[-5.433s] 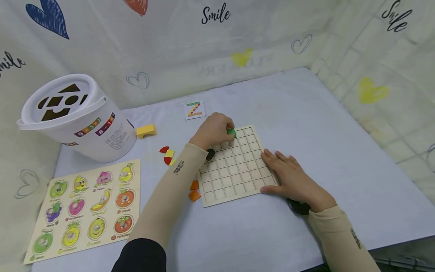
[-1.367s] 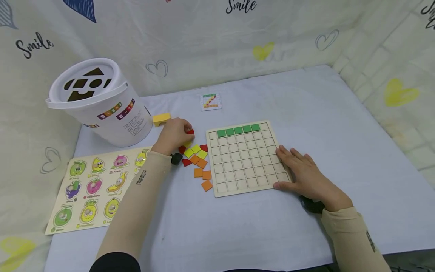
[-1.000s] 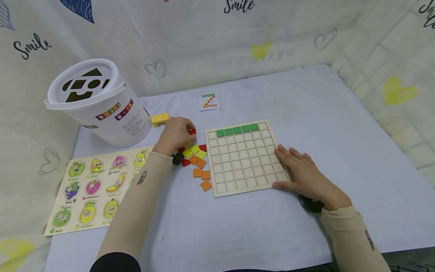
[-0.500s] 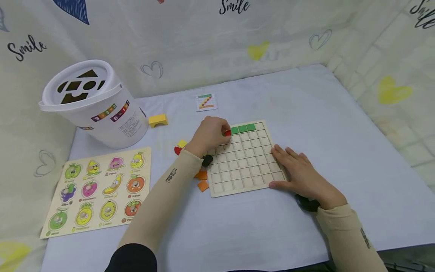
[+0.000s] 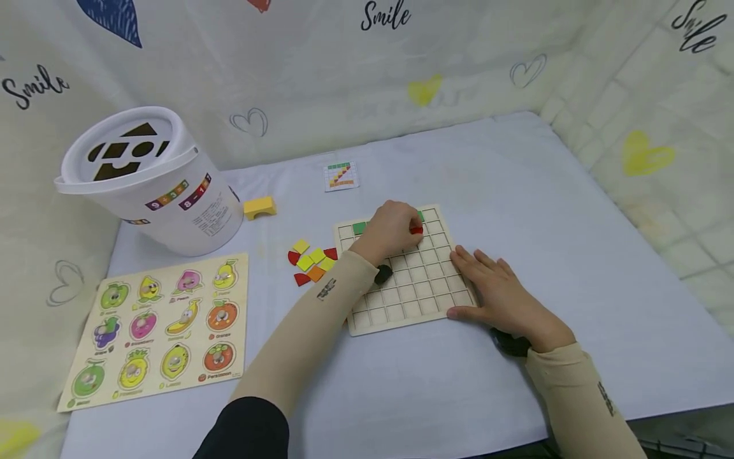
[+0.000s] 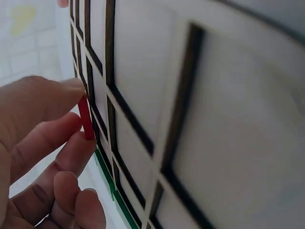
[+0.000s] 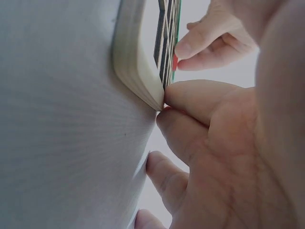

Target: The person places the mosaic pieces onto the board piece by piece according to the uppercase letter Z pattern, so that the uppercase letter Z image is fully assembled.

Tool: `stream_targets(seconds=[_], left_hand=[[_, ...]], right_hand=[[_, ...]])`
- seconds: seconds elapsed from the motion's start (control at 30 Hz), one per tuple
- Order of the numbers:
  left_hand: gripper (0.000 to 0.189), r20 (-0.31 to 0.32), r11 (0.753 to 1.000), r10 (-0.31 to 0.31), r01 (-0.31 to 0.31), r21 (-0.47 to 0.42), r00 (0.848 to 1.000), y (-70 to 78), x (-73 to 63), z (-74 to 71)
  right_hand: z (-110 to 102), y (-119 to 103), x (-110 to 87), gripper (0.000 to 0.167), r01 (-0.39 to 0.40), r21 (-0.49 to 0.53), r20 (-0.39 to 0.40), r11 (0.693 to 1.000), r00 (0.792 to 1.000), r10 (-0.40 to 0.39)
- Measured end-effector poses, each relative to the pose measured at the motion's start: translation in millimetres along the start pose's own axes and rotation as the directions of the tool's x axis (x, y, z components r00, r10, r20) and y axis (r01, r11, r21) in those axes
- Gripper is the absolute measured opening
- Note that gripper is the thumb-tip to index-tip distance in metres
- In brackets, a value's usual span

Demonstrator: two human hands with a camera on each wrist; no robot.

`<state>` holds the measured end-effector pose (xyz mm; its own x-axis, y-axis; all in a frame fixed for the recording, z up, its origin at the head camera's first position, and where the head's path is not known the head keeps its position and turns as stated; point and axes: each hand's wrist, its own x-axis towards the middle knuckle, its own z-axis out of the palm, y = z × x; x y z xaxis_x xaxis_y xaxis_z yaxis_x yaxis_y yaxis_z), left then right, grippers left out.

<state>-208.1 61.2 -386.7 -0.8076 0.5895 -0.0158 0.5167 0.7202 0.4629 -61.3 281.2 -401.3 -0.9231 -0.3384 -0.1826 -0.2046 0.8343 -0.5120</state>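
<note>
My left hand (image 5: 391, 231) pinches a red tile (image 5: 417, 230) between thumb and fingers, close over the far right part of a wooden grid board (image 5: 395, 294). In the left wrist view the red tile (image 6: 86, 117) stands edge-on beside the grid grooves. Green tiles (image 5: 359, 228) sit in the board's far row, partly hidden behind that hand. My right hand (image 5: 504, 296) lies with fingers spread at the board's right edge. The right wrist view shows its fingertips touching the board's side (image 7: 136, 62).
Loose yellow (image 5: 305, 262), red and orange tiles lie left of the board. A pattern card (image 5: 341, 176) lies behind it. A yellow arch block (image 5: 260, 207), a white bucket (image 5: 155, 191) and a fruit puzzle board (image 5: 155, 328) stand or lie further left.
The row of green tiles was filled in earlier. My left hand has since picked up the red tile from the loose pile and carried it right over the board. My right hand stays at the edge.
</note>
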Motion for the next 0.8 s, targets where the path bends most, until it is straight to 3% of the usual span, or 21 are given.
stream_targets(seconds=[0.17,0.37,0.8], left_hand=[[0.009,-0.003,0.996,0.033,-0.032,0.077,0.999,3.2,5.5,1.1],[0.010,0.010,0.990,0.025,-0.027,0.137,1.000,7.8,7.4,1.2],[0.010,0.010,0.990,0.001,-0.002,0.144,1.000,10.9,6.5,-4.6]], right_hand=[[-1,0,-0.7,0.109,0.003,-0.007,-0.003,1.000,1.000,-0.003],[-1,-2,-1.5,0.108,0.004,-0.005,-0.002,1.000,1.000,-0.004],[1,0,0.4,0.109,0.009,-0.022,-0.011,1.000,1.000,-0.009]])
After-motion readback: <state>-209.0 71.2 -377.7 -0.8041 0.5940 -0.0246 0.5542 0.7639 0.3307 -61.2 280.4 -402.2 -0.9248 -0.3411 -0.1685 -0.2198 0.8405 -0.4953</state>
